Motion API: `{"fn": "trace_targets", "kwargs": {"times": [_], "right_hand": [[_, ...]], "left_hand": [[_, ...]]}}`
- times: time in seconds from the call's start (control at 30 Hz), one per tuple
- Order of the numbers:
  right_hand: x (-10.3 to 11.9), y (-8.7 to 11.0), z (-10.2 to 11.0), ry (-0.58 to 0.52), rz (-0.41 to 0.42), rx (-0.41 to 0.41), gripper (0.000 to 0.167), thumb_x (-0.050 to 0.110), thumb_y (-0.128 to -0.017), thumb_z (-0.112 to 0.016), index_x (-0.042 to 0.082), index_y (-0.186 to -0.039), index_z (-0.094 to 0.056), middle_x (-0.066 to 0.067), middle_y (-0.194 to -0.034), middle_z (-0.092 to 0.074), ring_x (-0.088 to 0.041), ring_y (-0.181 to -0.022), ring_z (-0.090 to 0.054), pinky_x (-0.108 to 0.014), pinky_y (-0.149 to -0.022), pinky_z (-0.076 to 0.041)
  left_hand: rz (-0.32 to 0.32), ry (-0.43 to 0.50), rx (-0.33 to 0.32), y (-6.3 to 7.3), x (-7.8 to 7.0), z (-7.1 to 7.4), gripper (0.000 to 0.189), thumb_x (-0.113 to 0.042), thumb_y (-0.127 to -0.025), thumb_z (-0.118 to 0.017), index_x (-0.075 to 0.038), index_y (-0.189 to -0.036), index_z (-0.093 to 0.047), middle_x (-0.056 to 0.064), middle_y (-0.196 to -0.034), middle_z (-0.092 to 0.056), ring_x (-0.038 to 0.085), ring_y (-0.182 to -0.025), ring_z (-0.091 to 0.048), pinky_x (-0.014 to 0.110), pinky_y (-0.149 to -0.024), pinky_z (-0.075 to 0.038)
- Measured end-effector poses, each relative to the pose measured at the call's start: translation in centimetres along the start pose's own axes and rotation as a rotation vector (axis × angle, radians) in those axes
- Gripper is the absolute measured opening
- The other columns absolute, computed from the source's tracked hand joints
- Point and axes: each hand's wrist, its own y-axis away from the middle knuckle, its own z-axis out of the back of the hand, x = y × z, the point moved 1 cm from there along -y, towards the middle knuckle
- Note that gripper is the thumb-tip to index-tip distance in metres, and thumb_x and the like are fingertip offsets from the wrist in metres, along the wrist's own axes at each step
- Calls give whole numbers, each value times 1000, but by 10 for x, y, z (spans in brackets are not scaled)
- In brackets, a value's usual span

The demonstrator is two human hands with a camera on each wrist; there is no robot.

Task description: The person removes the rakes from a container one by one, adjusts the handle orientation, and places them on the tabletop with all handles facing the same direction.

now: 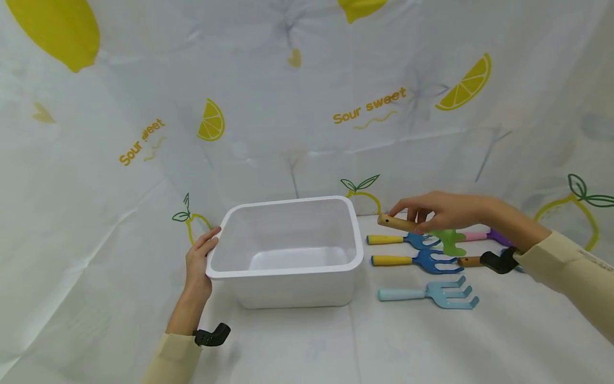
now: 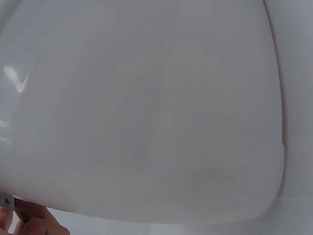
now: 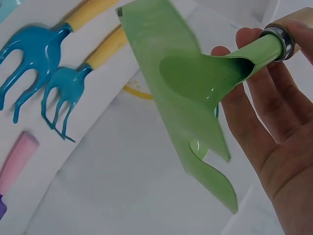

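Note:
My right hand (image 1: 446, 208) holds a green hand hoe (image 3: 181, 83) by its wooden handle, above the garden tools right of the basin. In the right wrist view the hoe shows a wide blade on one side, a pronged end on the other and a metal collar at the handle. My left hand (image 1: 198, 266) grips the left rim of a deep white basin (image 1: 297, 290). The basin's wall fills most of the left wrist view, with curled fingers (image 2: 41, 226) at its lower left edge. Inside, the basin holds nothing.
Two blue hand forks (image 1: 424, 260) with yellow handles lie right of the basin. Nearer me is a light blue hand rake (image 1: 451, 294). A pink-handled purple tool (image 1: 475, 236) and a wooden handle (image 1: 469, 261) lie partly under my right arm. A lemon-print sheet (image 1: 288, 133) hangs behind.

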Motion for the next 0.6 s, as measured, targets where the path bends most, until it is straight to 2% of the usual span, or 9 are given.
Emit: {"fn": "trace_targets", "kwargs": {"times": [0.17,0.4,0.6], "right_hand": [[-17,13,-7,-17,-35,14,48,13,-95,-69,24,-141,-57,0,-106,-69,-13,-93,-68,-24,-80,-57],[-47,34,-25,-45,-129,52,48,15,-97,-68,21,-142,-55,0,-107,-66,-10,-91,-65,-26,-78,-54],[-74,56,-41,-81,-99,41,42,13,-98,-66,13,-138,-56,2,-101,-67,-8,-82,-65,-25,-73,-54]], "left_hand": [[3,1,-11,0,0,0,43,-25,-109,-49,-15,-150,-53,-11,-136,-55,4,-111,-63,17,-88,-55],[-13,19,-23,1,-1,0,44,-25,-108,-51,-13,-151,-53,-13,-131,-58,3,-108,-64,17,-86,-55],[-12,27,-20,0,-1,-1,44,-24,-109,-50,-12,-151,-52,-13,-134,-56,3,-110,-63,17,-87,-55]]}}
